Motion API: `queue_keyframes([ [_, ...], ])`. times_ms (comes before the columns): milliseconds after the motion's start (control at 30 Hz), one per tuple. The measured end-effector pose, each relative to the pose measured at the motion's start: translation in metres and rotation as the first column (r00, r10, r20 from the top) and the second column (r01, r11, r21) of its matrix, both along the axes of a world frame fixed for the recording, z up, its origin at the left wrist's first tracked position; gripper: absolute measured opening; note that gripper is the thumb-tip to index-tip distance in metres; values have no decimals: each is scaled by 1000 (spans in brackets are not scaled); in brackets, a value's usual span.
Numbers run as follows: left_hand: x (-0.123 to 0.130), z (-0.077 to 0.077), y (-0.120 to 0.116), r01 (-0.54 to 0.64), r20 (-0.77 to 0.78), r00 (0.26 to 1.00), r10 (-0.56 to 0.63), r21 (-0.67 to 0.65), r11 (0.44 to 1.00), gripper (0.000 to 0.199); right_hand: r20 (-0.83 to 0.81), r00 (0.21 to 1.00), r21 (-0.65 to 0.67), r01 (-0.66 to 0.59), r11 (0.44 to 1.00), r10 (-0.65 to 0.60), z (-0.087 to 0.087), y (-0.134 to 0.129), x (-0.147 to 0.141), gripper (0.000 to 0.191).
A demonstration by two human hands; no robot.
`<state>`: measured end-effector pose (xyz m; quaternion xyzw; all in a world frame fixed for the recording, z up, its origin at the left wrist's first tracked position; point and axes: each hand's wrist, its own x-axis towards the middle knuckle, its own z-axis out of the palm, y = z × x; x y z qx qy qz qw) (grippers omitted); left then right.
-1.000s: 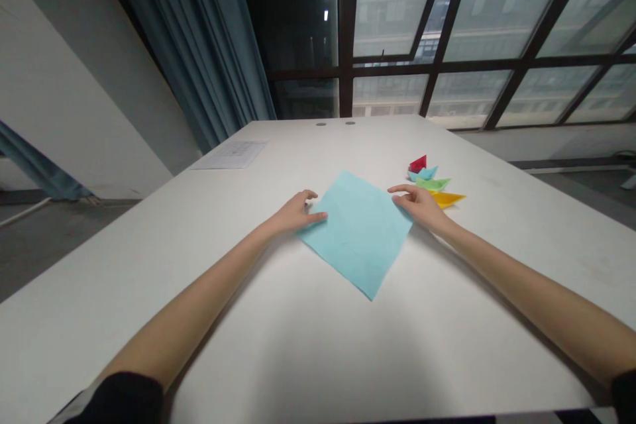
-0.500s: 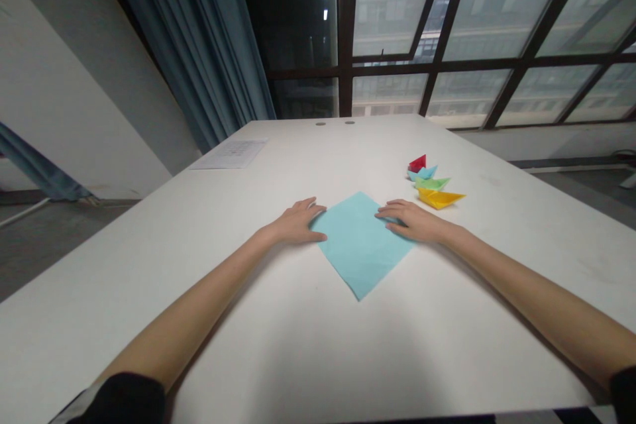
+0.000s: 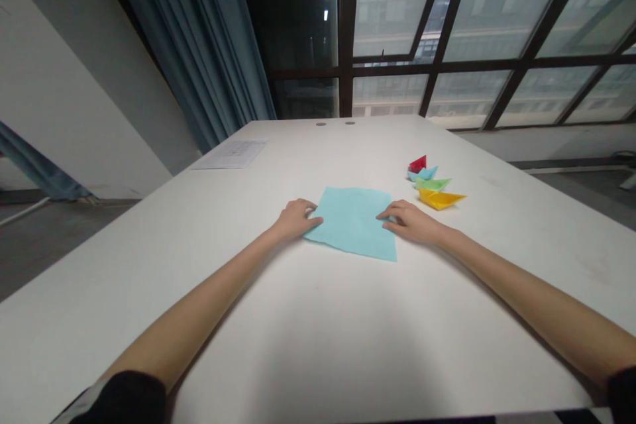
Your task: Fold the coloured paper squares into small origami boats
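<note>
A light blue sheet of paper (image 3: 352, 222) lies on the white table, its long edges running roughly left to right. At its left edge my left hand (image 3: 297, 218) pinches the paper between thumb and fingers. My right hand (image 3: 408, 220) is at the right edge, thumb and fingertips closed on the paper there. Beyond my right hand stand small folded paper boats: a yellow one (image 3: 440, 199), a green one (image 3: 433, 184), a light blue one (image 3: 423, 174) and a red one (image 3: 418, 163).
A printed sheet (image 3: 231, 154) lies at the far left of the white table (image 3: 318, 344). Two dark round spots mark the table's far end. Past it are a blue curtain (image 3: 199, 33) and dark-framed windows.
The blue sheet has turned from a diamond position to a nearly square-on one. My left hand has shifted slightly and its fingers have closed on the paper; my right hand has barely moved.
</note>
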<state>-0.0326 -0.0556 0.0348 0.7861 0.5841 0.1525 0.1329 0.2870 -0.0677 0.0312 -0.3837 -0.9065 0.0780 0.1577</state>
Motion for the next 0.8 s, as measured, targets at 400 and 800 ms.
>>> queue_keyframes([
  [400,6,2,4,-24,531,842,95,-139,990,55,37,922,0,385,923,-385,-8,11,5,75],
  [800,11,5,4,28,565,825,32,-97,995,26,-262,821,-322,421,848,-507,-18,23,2,86],
])
